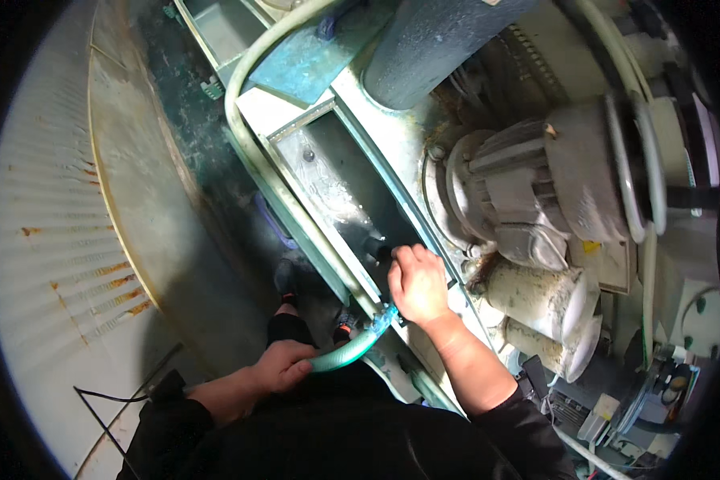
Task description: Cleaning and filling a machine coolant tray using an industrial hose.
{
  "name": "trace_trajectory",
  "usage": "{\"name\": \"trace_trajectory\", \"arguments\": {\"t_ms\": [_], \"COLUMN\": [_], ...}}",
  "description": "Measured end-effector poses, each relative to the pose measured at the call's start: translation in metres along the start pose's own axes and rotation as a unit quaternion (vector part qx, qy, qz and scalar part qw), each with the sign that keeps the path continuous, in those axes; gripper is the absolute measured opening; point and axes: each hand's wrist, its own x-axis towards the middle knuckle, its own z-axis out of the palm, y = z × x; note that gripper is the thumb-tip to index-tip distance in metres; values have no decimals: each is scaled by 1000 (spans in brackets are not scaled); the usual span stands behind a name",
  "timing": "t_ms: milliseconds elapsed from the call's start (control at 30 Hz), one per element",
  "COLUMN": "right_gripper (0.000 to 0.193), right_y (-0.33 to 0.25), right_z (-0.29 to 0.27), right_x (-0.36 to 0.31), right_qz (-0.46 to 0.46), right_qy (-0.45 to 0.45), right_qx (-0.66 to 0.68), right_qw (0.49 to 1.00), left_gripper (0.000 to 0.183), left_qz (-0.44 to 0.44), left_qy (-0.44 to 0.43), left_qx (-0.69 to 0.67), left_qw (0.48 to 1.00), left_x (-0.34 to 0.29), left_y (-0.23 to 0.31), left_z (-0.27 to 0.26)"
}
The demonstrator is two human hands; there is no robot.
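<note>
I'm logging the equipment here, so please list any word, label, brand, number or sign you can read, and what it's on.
No text can be read in this view.
Yellow patch by the finned motor: too small to make out any marking.
Small white box at lower right: too small to tell.
</note>
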Motion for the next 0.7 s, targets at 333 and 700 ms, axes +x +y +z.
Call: {"name": "trace_trajectory", "arguments": {"t_ms": [333, 700], "right_gripper": [47, 39], "right_y": [14, -11], "right_z": [-45, -73], "right_x": [9, -22], "right_qz": [236, 203], "right_qy": [-194, -63], "right_qx": [-59, 29], "right_qw": [950, 977], "left_gripper": [47, 46], "left_qz": [86, 72], "left_qy": [13, -43], "left_qx": [229, 211], "left_qw": [969, 974], "left_x": [24, 19], "left_y": [127, 139], "left_z": [0, -5]}}
